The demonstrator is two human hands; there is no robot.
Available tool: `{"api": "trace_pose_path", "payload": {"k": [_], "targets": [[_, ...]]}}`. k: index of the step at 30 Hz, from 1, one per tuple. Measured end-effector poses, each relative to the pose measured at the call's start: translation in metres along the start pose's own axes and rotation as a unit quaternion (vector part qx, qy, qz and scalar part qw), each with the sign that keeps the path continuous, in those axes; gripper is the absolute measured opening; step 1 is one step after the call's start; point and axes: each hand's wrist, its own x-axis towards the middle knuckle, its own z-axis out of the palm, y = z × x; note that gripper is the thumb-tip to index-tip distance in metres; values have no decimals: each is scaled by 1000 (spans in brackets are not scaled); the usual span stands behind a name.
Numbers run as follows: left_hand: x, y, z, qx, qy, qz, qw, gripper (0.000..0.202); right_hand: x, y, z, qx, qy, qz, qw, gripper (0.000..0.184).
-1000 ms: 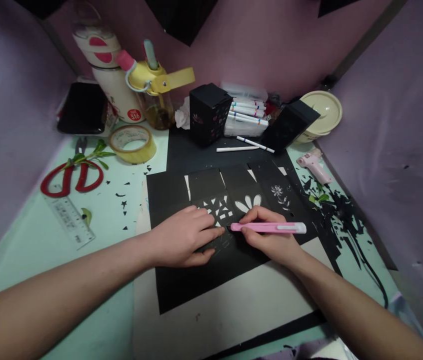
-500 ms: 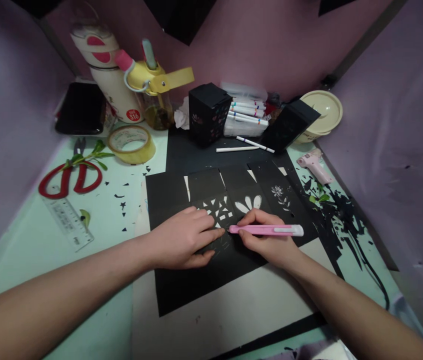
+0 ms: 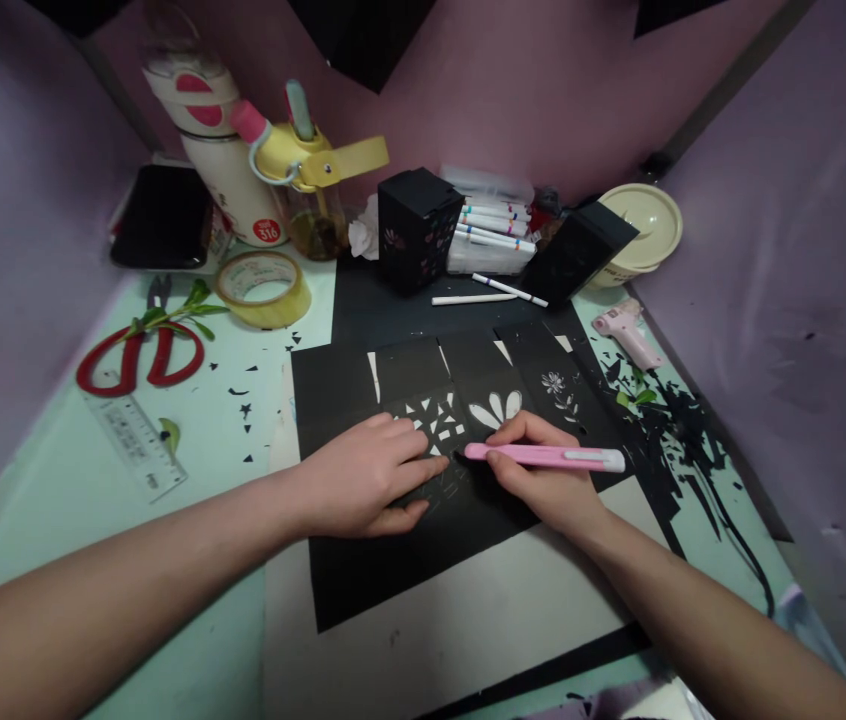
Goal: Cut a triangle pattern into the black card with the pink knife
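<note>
A sheet of black card (image 3: 370, 585) lies in front of me, with small angular holes, petal shapes and a flower cut through it. My left hand (image 3: 374, 475) rests flat on the card, fingers stretched out and the index fingertip beside the small cut holes. Between the thumb and fingers of my right hand (image 3: 543, 470) is a pink craft knife (image 3: 558, 457), held nearly level with its tip pointing left. That tip is just right of my left index finger, close to the card; whether it touches, I cannot tell. White board (image 3: 423, 640) shows underneath.
Red-handled scissors (image 3: 112, 365), a clear ruler (image 3: 142, 445) and a tape roll (image 3: 264, 290) lie at left. Bottles, a black box (image 3: 419, 230) and markers (image 3: 494, 240) stand behind. Black scraps (image 3: 685, 425) and a pink glue gun (image 3: 629, 333) are at right.
My right hand has shifted slightly to the right with the craft knife, so its tip is farther from my left index finger. The left hand stays in place.
</note>
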Motion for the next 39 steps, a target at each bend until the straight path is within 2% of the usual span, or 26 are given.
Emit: {"api": "trace_pose_path", "payload": {"k": [4,8,14,17,22,39], "targets": [[0,0,-1,1,-6,-2,1000,34,-1,-3,0,-10,-31,-20,999,12],[0,0,-2,2,-7,-2,1000,34,-3,-1,3,-9,-29,-44,999,13],[0,0,0,-2,-9,-7,1000,33,-5,0,6,96,-31,39,994,10],[-1,0,1,0,-4,-7,1000,33,-5,0,5,57,-37,30,997,10],[-1,0,1,9,-4,-5,1000,34,-4,2,4,-54,-18,-46,997,17],[-1,0,2,5,9,-1,1000,32,-4,1,7,-59,-33,-75,995,14]]}}
